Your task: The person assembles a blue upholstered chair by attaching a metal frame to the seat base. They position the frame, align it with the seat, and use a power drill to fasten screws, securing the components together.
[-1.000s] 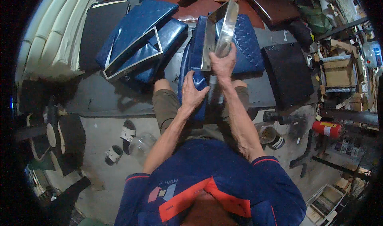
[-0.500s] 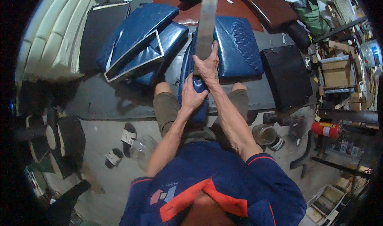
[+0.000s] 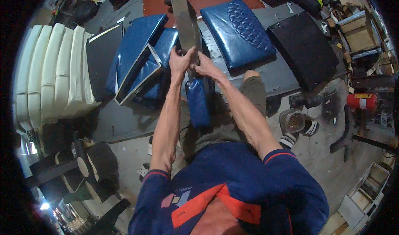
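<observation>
A long, flat grey metal piece [image 3: 185, 23], perhaps a frame seen edge-on, stands up in front of me. My left hand [image 3: 180, 64] grips its lower left side with bent fingers. On the other side, my right hand [image 3: 207, 65] has its fingers wrapped around the lower edge. Just below both hands a narrow blue leather-like piece [image 3: 198, 104] lies between my thighs. Whether it is joined to the metal piece, my hands hide. A rectangular metal frame [image 3: 139, 75] rests on blue padded panels [image 3: 141, 40] to the left.
To the right lie a blue quilted cushion [image 3: 237, 31] and a black panel [image 3: 303, 48]. White ribbed padding [image 3: 50, 77] stands far left beside a dark panel [image 3: 104, 60]. A red cylinder [image 3: 361, 101], a clear container [image 3: 293, 121] and sandals [image 3: 309, 127] are at the right.
My view has turned, and the metal piece now leans more left. My left hand has moved up from the blue piece onto the metal; my right hand has shifted its grip lower.
</observation>
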Action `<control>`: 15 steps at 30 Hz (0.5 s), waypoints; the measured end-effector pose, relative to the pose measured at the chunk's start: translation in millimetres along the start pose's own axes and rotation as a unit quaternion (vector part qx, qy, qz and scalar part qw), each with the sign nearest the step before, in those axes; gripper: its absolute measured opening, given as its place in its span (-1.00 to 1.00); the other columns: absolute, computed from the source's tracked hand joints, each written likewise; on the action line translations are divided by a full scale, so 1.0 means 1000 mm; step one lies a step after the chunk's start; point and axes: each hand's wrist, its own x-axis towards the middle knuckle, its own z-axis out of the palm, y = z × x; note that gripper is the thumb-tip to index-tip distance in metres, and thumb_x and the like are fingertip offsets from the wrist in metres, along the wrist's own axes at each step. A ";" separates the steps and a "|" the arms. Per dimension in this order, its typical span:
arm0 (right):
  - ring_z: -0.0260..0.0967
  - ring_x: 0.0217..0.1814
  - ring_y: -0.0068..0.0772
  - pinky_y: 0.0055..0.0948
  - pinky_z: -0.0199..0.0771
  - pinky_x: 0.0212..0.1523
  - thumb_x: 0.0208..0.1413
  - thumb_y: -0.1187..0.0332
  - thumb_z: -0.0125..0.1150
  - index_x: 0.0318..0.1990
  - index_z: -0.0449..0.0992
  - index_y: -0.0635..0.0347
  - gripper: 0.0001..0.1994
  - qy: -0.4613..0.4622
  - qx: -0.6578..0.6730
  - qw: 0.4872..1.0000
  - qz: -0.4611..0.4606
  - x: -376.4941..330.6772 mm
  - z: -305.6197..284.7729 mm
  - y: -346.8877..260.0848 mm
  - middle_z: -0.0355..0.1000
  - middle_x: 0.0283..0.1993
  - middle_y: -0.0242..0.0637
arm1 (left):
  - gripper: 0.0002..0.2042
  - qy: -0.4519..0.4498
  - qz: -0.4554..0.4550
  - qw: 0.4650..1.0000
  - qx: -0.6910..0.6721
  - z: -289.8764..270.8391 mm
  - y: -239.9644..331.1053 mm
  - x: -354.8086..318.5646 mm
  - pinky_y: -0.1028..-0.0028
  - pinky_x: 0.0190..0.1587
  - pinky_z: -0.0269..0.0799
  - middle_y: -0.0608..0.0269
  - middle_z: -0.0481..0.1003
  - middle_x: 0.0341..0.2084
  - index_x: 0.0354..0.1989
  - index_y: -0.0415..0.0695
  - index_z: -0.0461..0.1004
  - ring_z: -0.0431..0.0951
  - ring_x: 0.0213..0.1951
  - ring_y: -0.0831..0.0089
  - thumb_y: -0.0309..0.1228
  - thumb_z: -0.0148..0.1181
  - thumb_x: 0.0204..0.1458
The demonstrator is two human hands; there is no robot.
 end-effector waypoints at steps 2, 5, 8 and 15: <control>0.43 0.16 0.11 -0.12 0.45 0.14 0.00 0.18 0.38 0.30 0.29 0.35 -0.27 -0.024 -0.071 0.996 -0.055 -0.002 -0.010 0.008 0.42 0.15 0.20 | -0.29 0.005 0.011 0.998 0.053 0.010 0.011 0.020 0.23 0.02 0.53 -0.17 0.59 -0.06 0.10 -0.43 0.40 0.63 -0.03 0.08 -0.16 0.52 -0.12; 0.35 0.30 0.10 -0.17 0.40 0.26 -0.09 0.09 0.49 0.40 0.18 0.42 -0.05 0.020 -0.015 0.998 -0.056 -0.008 -0.029 -0.002 0.30 0.31 0.19 | -0.43 0.021 0.020 0.998 0.052 0.011 0.001 0.040 0.27 -0.09 0.57 -0.06 0.62 -0.19 -0.04 -0.41 0.45 0.66 -0.13 0.11 -0.25 0.51 -0.15; 0.36 0.31 0.05 -0.16 0.41 0.27 -0.16 -0.07 0.58 0.42 0.10 0.52 0.12 0.158 0.153 0.974 0.061 -0.006 -0.059 -0.023 0.28 0.32 0.26 | -0.64 -0.093 -0.033 0.954 -0.284 -0.005 -0.019 0.063 0.32 -0.16 0.61 0.00 0.62 -0.27 -0.11 -0.39 0.47 0.68 -0.18 0.16 -0.42 0.37 -0.03; 0.47 0.17 -0.21 -0.34 0.46 0.17 -0.07 0.05 0.59 0.41 0.19 0.41 -0.02 0.106 0.142 0.983 -0.056 0.024 -0.126 -0.097 0.50 0.13 0.08 | -0.39 -0.218 0.012 0.830 -0.513 -0.014 0.001 0.049 0.24 0.17 0.47 0.05 0.50 0.10 0.23 -0.16 0.26 0.45 0.24 0.15 -0.65 0.24 -0.07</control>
